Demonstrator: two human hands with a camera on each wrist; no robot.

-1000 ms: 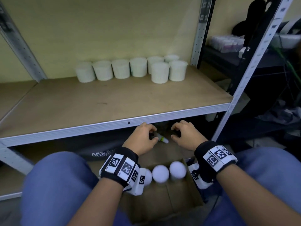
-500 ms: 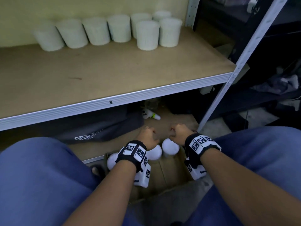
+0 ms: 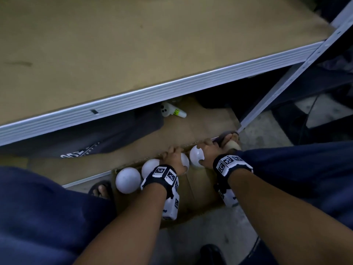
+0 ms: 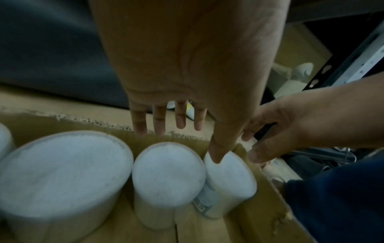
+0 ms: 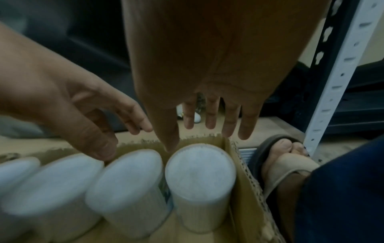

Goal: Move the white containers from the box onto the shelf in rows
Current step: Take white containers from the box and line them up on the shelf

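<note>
A cardboard box (image 3: 198,188) lies on the floor between my knees, with several white containers along its far wall. The leftmost container (image 3: 128,180) and its neighbour (image 3: 150,166) stand free. My left hand (image 3: 172,153) hovers over the third container (image 3: 185,161), fingers straight and spread. In the left wrist view its thumb tip reaches the rim of the end container (image 4: 230,177). My right hand (image 3: 205,150) is over that end container (image 3: 196,155), fingers straight, and its thumb dips beside that container (image 5: 200,167). Neither hand grips anything. The shelf board (image 3: 133,54) lies above.
A white handheld device with a green label (image 3: 172,111) and a dark bag (image 3: 95,138) lie under the shelf. The shelf's upright post (image 3: 286,77) stands to the right. My sandalled feet (image 3: 100,190) (image 3: 229,140) flank the box, beside my blue trouser legs.
Both hands have come back from under the shelf edge and dropped onto the row of containers in the box. The head view has tilted down, so the shelf's containers have left the frame.
</note>
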